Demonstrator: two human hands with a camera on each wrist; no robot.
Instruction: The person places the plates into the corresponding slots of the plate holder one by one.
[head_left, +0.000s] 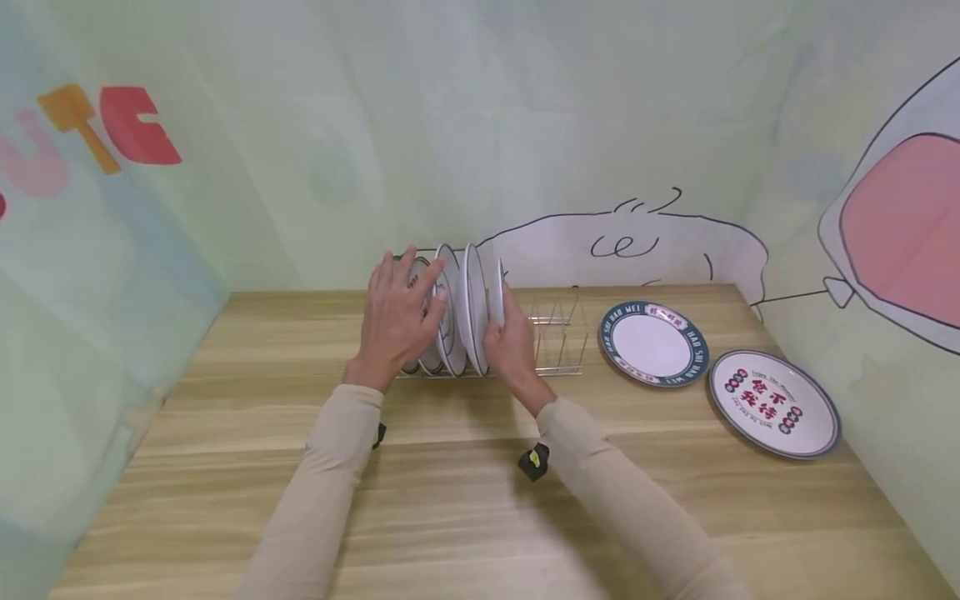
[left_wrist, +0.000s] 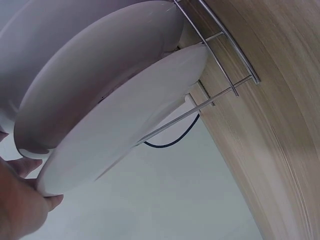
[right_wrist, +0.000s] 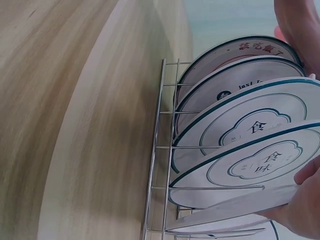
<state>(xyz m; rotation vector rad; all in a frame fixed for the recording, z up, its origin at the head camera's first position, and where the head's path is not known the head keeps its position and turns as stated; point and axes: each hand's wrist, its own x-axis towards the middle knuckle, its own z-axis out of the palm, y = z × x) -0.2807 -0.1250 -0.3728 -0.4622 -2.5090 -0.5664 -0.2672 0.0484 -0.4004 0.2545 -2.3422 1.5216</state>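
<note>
A wire plate rack (head_left: 561, 368) stands near the table's back edge, with several white, dark-rimmed plates upright in its left part. My right hand (head_left: 512, 340) grips the near edge of a plate (head_left: 498, 292), seen almost edge-on. In the right wrist view this plate (right_wrist: 235, 207) leans between the rack's wires, beside a plate with a green rim and black characters (right_wrist: 265, 160). My left hand (head_left: 397, 317) rests over the leftmost plates, its fingers spread. The left wrist view shows its fingertips on both sides of the outer plate's rim (left_wrist: 120, 120).
Right of the rack, a plate with a wide blue lettered rim (head_left: 651, 344) lies flat on the wooden table (head_left: 450, 517). Close beside it, nearer the table's right edge, lies a plate with red characters (head_left: 776, 404). Printed cloth (head_left: 337, 150) hangs behind the table and at its sides.
</note>
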